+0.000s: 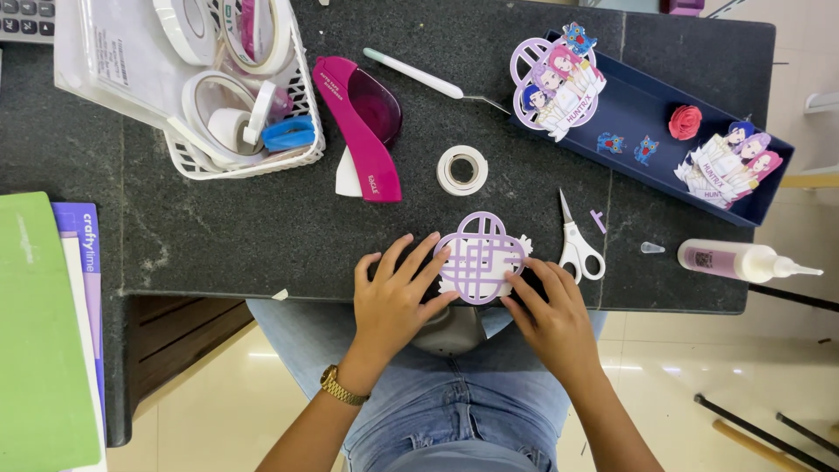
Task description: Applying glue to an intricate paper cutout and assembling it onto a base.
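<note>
Your left hand (pixel 395 301) and right hand (pixel 549 313) press a lilac lattice paper cutout (pixel 481 256) flat on the near edge of the dark stone tabletop (pixel 262 227), fingers spread and lying on its left and right rims (nothing is pinched). Just right of it lie white-handled scissors (pixel 575 245); farther right, a glue bottle (pixel 738 260) on its side with a pale pink label. Beyond the cutout sits a roll of white tape (pixel 462 170), with a magenta tape dispenser (pixel 363 127) to its left. A navy tray (pixel 664 122) at far right holds finished cutouts.
</note>
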